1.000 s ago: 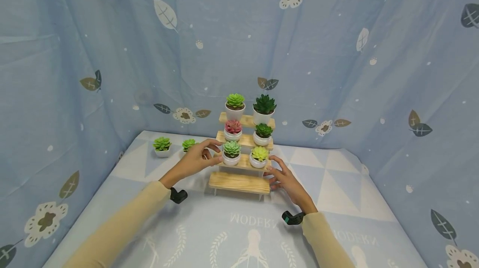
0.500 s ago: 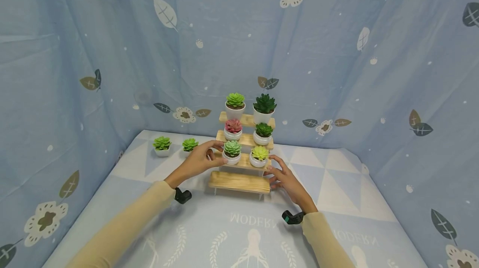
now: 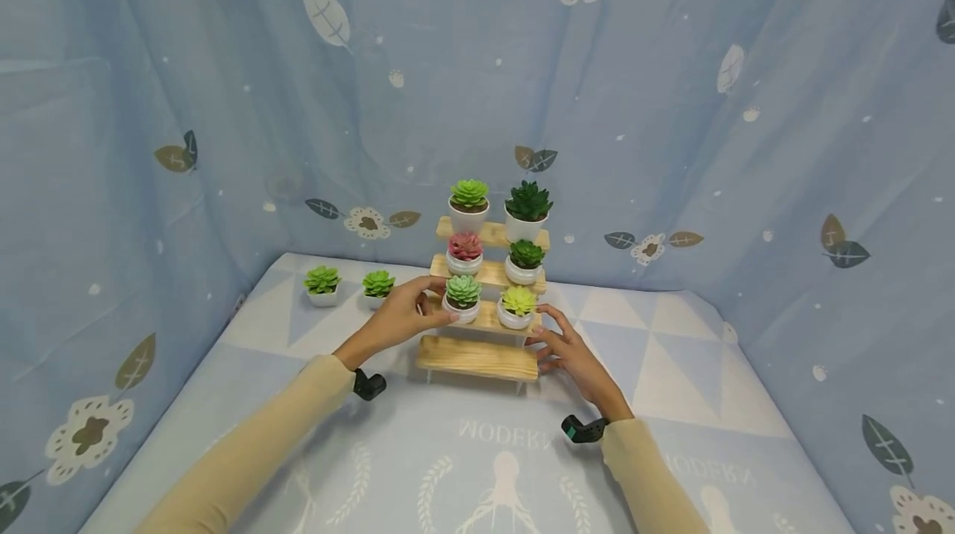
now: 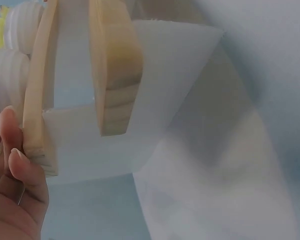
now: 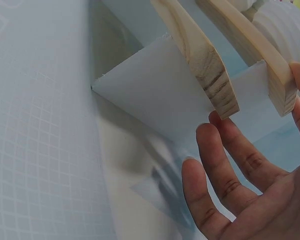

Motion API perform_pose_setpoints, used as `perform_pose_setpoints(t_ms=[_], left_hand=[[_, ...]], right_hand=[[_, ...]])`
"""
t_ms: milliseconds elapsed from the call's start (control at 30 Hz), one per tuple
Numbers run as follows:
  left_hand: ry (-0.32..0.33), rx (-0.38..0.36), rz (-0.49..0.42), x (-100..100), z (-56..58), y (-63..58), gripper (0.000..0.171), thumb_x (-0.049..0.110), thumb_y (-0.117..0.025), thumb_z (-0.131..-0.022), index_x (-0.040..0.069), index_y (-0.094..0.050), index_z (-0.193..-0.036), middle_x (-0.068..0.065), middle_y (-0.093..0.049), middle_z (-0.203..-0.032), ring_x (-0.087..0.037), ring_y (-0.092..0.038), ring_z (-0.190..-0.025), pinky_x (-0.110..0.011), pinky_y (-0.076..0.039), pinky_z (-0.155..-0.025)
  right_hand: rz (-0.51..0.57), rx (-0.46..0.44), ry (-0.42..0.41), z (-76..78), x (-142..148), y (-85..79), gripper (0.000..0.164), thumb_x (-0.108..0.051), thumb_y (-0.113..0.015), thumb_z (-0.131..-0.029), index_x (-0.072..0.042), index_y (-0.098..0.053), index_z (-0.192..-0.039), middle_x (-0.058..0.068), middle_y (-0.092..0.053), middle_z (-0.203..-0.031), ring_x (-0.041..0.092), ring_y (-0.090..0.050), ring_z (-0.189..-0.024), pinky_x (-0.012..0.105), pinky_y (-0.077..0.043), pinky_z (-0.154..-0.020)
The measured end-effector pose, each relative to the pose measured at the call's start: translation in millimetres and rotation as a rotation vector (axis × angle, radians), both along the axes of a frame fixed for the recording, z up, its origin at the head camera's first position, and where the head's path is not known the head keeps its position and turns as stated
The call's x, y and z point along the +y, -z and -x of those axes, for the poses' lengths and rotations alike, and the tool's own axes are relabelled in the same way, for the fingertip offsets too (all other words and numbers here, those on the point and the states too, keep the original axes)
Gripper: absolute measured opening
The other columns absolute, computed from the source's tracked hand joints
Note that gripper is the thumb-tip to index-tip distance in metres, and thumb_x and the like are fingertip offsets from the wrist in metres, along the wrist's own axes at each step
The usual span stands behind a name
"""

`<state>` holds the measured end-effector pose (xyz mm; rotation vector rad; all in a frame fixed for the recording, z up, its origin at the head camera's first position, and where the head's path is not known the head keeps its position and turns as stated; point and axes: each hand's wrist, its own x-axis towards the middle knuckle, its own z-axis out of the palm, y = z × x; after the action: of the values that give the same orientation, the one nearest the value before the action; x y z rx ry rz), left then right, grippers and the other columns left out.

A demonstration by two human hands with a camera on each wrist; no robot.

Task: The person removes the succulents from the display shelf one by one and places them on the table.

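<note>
On the stand (image 3: 477, 360), third step (image 3: 489, 318) from top: pinching pale pot (image 3: 462, 298) with left hand (image 3: 399, 314), thumb now across its front where a second ago only alongside. No lift seen; resting on the step, just beside yellow pot (image 3: 516, 308). Reads as grip made, no longer approach. At right end: right hand (image 3: 576, 360) unmoved, with fingers loosely spread, touching the step; cannot tell how firmly. Off left, on cloth (image 3: 418, 468): two green pots (image 3: 322, 285).
</note>
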<state>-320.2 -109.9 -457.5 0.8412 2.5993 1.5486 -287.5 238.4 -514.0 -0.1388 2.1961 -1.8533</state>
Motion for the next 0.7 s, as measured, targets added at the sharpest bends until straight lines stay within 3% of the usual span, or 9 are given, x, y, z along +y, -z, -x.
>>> perform_pose_setpoints(t_ms=[233, 367, 567, 700], left_hand=[[-0.024, -0.02, 0.025, 4.8, 2.9, 3.6, 0.068, 0.047, -0.081, -0.089, 0.018, -0.057, -0.145, -0.004, -0.064, -0.085, -0.022, -0.055, -0.069, -0.034, -0.044, -0.058], [-0.03, -0.023, 0.027, 5.5, 1.8, 4.9, 0.066, 0.048, -0.08, -0.09, 0.019, -0.057, -0.144, -0.003, -0.064, -0.085, -0.022, -0.055, -0.07, -0.035, -0.044, -0.059], [-0.018, -0.018, 0.017, 6.7, 1.5, 3.2, 0.065, 0.047, -0.08, -0.09, 0.02, -0.057, -0.144, -0.001, -0.067, -0.099, -0.023, -0.055, -0.07, -0.035, -0.044, -0.058], [-0.014, -0.048, 0.038, 6.2, 2.0, 1.5, 0.07, 0.05, -0.079, -0.089, 0.022, -0.054, -0.148, -0.004, -0.063, -0.09, -0.022, -0.052, -0.071, -0.034, -0.042, -0.059]], right_hand=[[-0.003, 0.005, 0.001, -1.6, -0.1, -0.3, 0.057, -0.052, -0.061, -0.102, -0.04, -0.037, -0.153, 0.019, -0.064, -0.126, 0.029, -0.063, -0.093, 0.047, -0.057, -0.081], [0.013, 0.008, -0.01, -1.9, -0.3, 0.1, 0.056, -0.051, -0.06, -0.103, -0.04, -0.038, -0.152, 0.019, -0.064, -0.125, 0.028, -0.063, -0.091, 0.044, -0.057, -0.078], [0.03, 0.021, -0.012, -2.2, -0.1, -0.4, 0.057, -0.051, -0.062, -0.102, -0.039, -0.038, -0.153, 0.019, -0.064, -0.124, 0.028, -0.064, -0.09, 0.044, -0.057, -0.077], [0.025, 0.018, -0.009, -0.6, -1.0, -0.9, 0.057, -0.052, -0.062, -0.102, -0.04, -0.038, -0.152, 0.019, -0.064, -0.125, 0.029, -0.063, -0.09, 0.046, -0.057, -0.079]])
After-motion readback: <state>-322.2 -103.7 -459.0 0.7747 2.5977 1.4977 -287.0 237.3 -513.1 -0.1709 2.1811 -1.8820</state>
